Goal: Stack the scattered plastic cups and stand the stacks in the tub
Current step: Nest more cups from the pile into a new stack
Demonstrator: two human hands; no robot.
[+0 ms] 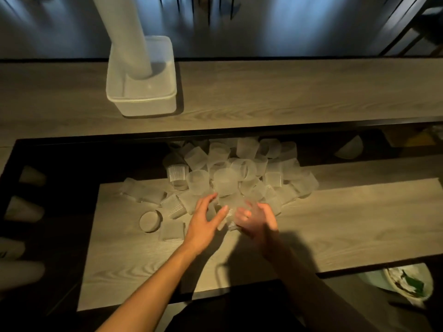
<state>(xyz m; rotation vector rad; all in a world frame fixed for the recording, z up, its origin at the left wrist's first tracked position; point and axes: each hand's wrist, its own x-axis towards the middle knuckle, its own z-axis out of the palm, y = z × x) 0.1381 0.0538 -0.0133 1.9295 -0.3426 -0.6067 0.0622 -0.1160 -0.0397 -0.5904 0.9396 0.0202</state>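
A heap of translucent plastic cups (236, 171) lies scattered on the lower wooden board (335, 224). My left hand (205, 220) reaches into the near edge of the heap with fingers spread and straight, touching cups. Beside it, my right hand (257, 219) curls round a clear cup (236, 212) at the heap's front. On the upper shelf at the back left stands the white tub (143, 101), with a tall stack of cups (127, 37) upright inside it.
Loose cups (150, 221) lie left of my hands on the board. More cups (31, 176) sit in the dark recess at far left. A single cup (350, 147) lies at right under the shelf. A bowl with scraps (407, 282) sits at lower right.
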